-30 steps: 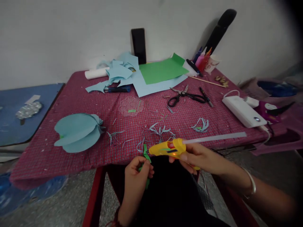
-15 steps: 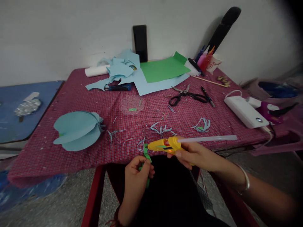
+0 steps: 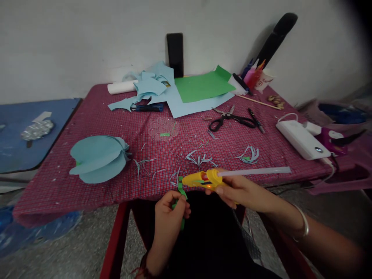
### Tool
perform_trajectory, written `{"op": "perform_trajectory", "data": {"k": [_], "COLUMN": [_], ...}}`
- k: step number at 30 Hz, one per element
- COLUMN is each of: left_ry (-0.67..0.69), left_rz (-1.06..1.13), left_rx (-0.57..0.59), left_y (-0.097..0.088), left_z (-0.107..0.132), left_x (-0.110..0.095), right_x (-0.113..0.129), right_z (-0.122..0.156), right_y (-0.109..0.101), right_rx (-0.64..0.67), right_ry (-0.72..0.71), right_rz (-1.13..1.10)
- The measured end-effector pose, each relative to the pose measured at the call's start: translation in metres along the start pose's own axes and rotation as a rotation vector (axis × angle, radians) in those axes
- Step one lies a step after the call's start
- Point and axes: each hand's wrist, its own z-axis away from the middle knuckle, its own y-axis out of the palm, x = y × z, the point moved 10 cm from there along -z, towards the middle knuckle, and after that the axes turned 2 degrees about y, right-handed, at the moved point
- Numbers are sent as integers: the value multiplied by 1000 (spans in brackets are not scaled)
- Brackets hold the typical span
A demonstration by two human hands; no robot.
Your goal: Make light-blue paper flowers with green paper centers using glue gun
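The fingers of the left hand (image 3: 170,213) pinch a green paper strip (image 3: 180,186), its upper end out at 1 o'clock, over the near edge of the counter (image 3: 95,120). The right hand (image 3: 241,190) has its fingers wrapped round a yellow hot-glue gun (image 3: 199,179), pointed at that end from 3 o'clock; contact I cannot tell. From the gun, black-handled scissors (image 3: 228,116) lie at 1 o'clock.

A black phone (image 3: 175,55) leans on the wall (image 3: 87,42). Open scissors (image 3: 228,116) with black handles lie on the red checked tablecloth (image 3: 95,123), right by a black marker (image 3: 256,120). A white box (image 3: 300,138) sits farther right. A shiny silver lump (image 3: 37,130) rests on the blue board (image 3: 20,161).
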Motion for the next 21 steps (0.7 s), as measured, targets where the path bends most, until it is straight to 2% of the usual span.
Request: {"op": "perform_trajectory", "data": {"k": [3, 15, 21], "left_ry": [4, -8, 0], "left_rz": [9, 8, -6], "left_rx": [2, 4, 14], "left_y": [0, 1, 2], "left_z": [-1, -2, -1], "left_x": [2, 3, 1], "right_x": [1, 4, 0], "right_z": [-1, 1, 3], "right_y": [-4, -8, -2], "right_rx": [-44, -80, 7], "right_ry": [-8, 27, 34], "right_rz": [3, 42, 34]}}
